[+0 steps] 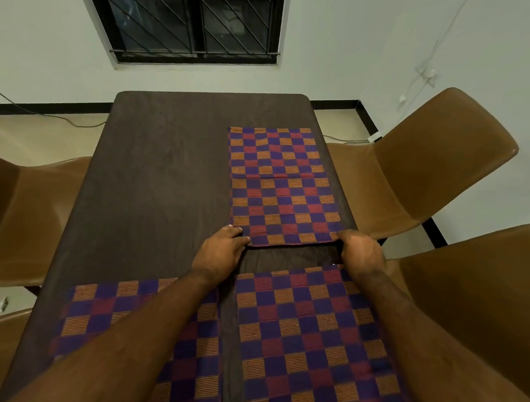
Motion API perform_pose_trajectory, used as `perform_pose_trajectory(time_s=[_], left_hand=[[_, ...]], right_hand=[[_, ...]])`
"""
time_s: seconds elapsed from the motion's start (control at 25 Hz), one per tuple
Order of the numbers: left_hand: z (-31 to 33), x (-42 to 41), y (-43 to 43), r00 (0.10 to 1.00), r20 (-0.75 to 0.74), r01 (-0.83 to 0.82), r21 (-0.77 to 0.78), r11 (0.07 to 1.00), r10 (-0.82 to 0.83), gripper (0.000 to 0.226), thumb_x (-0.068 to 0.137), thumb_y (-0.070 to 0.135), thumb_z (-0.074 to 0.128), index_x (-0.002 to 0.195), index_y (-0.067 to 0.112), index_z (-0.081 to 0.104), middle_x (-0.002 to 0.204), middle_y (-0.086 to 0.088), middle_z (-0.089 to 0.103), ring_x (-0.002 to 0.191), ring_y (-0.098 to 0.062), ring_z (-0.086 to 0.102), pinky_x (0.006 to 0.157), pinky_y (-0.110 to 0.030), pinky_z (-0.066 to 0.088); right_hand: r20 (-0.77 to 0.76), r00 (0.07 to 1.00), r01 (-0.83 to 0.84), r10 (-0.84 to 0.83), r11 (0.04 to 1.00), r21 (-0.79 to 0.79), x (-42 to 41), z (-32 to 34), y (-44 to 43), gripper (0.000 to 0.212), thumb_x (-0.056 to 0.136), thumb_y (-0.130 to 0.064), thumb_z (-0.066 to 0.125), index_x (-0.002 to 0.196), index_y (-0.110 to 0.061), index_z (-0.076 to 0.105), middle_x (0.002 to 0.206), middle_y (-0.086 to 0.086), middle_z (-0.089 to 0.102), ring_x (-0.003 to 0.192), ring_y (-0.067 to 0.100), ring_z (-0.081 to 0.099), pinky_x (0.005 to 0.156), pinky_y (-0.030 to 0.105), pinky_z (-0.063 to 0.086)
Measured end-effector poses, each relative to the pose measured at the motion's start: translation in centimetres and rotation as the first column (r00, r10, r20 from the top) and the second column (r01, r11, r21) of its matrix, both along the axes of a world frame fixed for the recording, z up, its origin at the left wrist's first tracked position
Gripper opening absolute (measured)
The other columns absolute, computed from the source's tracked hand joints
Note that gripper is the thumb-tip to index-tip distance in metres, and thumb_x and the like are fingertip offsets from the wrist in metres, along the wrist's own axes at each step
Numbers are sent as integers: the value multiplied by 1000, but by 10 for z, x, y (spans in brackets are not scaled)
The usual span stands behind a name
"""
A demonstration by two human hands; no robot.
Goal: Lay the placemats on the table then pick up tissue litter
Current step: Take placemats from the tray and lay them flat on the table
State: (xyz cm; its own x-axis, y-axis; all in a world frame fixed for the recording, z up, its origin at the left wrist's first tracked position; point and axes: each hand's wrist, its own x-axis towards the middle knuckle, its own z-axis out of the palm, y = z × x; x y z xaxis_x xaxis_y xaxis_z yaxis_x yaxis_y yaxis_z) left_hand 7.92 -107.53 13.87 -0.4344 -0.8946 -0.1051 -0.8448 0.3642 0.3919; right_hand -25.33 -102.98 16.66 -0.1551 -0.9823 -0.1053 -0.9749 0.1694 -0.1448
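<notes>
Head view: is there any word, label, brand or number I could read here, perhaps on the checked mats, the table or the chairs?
No readable text anywhere.
The purple-and-orange checked woven placemats, the dark brown wooden table, the brown plastic chairs and the white wall carry no words, labels, brands or numbers.

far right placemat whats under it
Only the dark table shows around the far right placemat, which lies on it. The left hand and right hand grip its near corners. Anything beneath the cloth is covered.
</notes>
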Motion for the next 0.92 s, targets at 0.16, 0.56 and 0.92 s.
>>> perform_pose_trajectory(time_s=[0.16,0.56,0.92], left_hand=[[4,-1,3,999,34,29,-30,999,-28,37,107,32,49,141,22,63,156,-4,49,147,-25,39,119,-43,38],[8,-2,-11,999,-29,19,-115,993,-23,45,103,55,46,95,26,79,95,8,68,91,-10,59,71,-31,50],[27,-23,-88,842,-266,-477,43,878,470,31,101,47,55,104,21,71,99,1,71,90,-19,68,78,-37,57]], right_hand=[[11,1000,5,-5,1000,-2,0,-1,-2,14,91,-19,63,103,-25,67,102,-1,67,91,21,66,75,36,57],[-51,999,-15,10,996,-88,4,-8,-5,13,86,-13,62,97,-13,69,98,5,67,91,25,61,72,34,52],[24,991,-124,134,960,-250,39,-32,-6,38,100,-33,49,132,-15,57,131,5,61,123,23,53,101,43,46]])
